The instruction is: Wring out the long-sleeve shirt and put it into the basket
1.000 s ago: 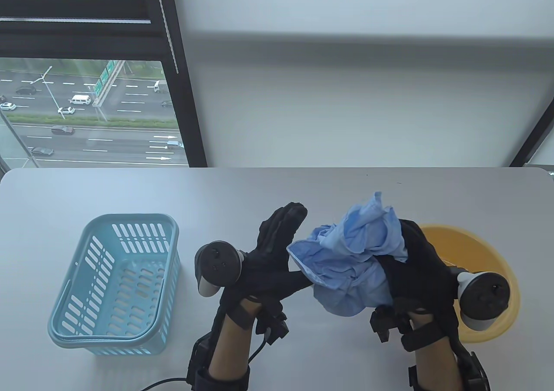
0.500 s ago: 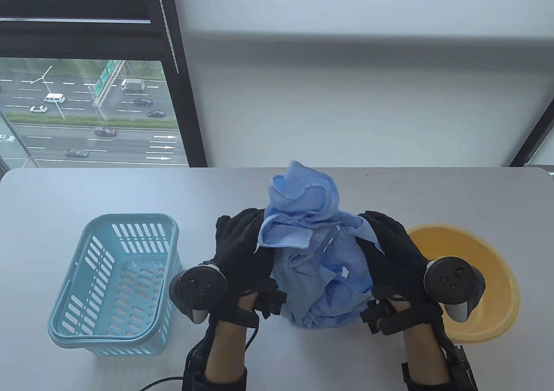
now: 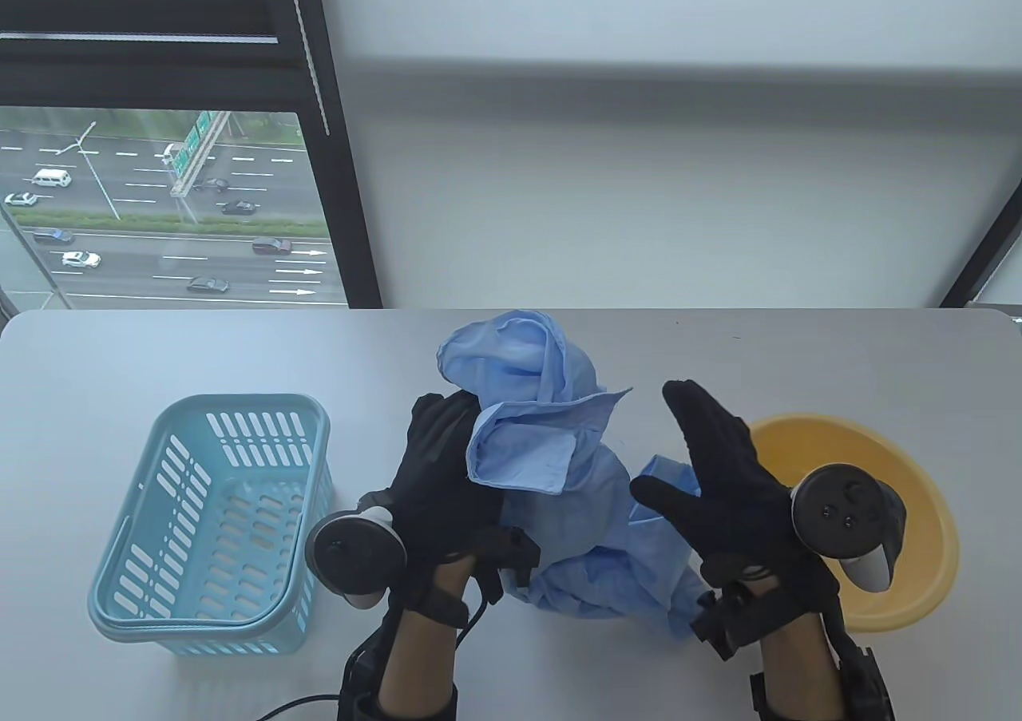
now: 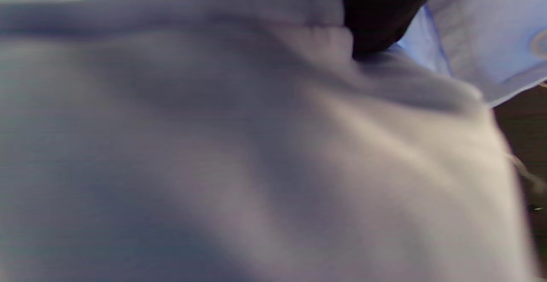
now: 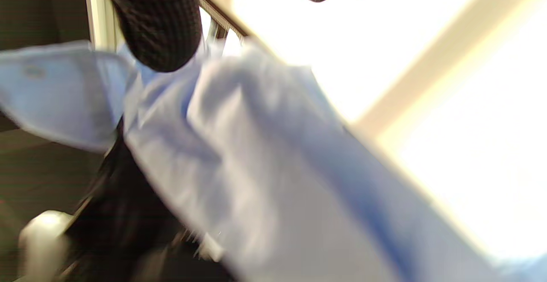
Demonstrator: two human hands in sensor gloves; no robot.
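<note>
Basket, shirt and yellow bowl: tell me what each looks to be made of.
Basket: light blue moulded plastic by the look, with slotted walls, a smooth rolled rim and a slight sheen.
Shirt: thin woven cloth, probably cotton or a blend; matte, crumpled into soft folds, with stitched hems.
Yellow bowl: most likely plastic; smooth, uniform colour, thin even rim with a soft gloss.

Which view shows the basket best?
Table view: the whole basket sits left of the left hand, rim and slotted walls clear. Both wrist views show only blurred shirt fabric, no basket.
</note>
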